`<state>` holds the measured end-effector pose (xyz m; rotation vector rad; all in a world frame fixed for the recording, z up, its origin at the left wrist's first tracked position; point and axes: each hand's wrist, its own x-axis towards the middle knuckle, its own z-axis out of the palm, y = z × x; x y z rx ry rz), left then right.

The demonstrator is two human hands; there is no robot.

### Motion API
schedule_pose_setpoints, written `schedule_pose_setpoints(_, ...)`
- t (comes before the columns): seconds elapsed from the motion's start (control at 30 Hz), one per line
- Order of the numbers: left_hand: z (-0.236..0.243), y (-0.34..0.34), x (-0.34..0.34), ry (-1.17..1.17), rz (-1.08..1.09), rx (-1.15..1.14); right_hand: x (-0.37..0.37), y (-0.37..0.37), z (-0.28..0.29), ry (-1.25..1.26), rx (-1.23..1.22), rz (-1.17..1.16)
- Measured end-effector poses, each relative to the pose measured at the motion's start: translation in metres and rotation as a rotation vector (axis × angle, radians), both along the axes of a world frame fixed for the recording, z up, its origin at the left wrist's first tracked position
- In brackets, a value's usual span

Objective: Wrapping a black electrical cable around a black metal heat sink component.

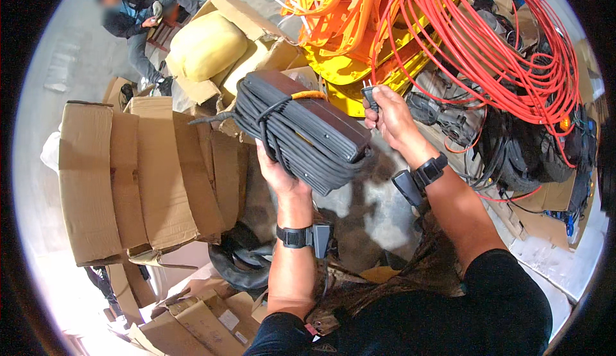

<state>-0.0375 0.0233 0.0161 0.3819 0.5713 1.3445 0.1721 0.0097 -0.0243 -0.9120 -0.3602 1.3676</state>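
Black cloth sleeve (pixel 507 292) nearest. My left hand (pixel 277 175) supports a dark rectangular case (pixel 314 113) bundled with black rubber cable (pixel 289 145); my right hand (pixel 389 115) pinches a black pronged plug (pixel 370 98). Coiling looks mostly done; plug outside the bundle.

This looks like a storeroom or the back of a workshop. Folded cardboard boxes (pixel 153 176) stand at the left, near an open carton (pixel 247 17) holding bulky yellow lumps (pixel 208 44). At the right, a big coil of red cable (pixel 441 43) lies over jumbled dark parts (pixel 497 154), beside stacked orange plastic pieces (pixel 340 9). Another person (pixel 136 19) sits over a plain grey floor (pixel 64 51).
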Motion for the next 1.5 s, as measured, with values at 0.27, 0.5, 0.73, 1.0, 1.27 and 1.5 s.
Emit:
schedule_pose_setpoints(0.27, -0.007, 0.013, -0.024, 0.121, -0.034, -0.034, -0.002, -0.010, 0.019, -0.293, 0.183, 0.050)
schedule_pose_setpoints(0.5, -0.018, 0.014, -0.016, 0.306, -0.095, -0.021, -0.001, -0.012, 0.021, -0.341, 0.259, -0.001)
schedule_pose_setpoints(0.73, -0.019, 0.011, -0.004, 0.449, -0.081, -0.027, -0.006, -0.015, 0.011, -0.646, 0.239, 0.033)
schedule_pose_setpoints(1.0, -0.034, 0.012, -0.001, 0.709, 0.070, -0.075, -0.028, -0.020, 0.000, -0.770, 0.180, 0.207)
schedule_pose_setpoints(1.27, -0.033, 0.013, -0.004, 0.701, 0.023, -0.113, -0.023, -0.022, 0.000, -0.680, 0.108, 0.370)
schedule_pose_setpoints(1.5, -0.040, 0.012, -0.004, 0.784, -0.025, -0.136, -0.014, -0.018, -0.010, -1.019, 0.226, 0.328)
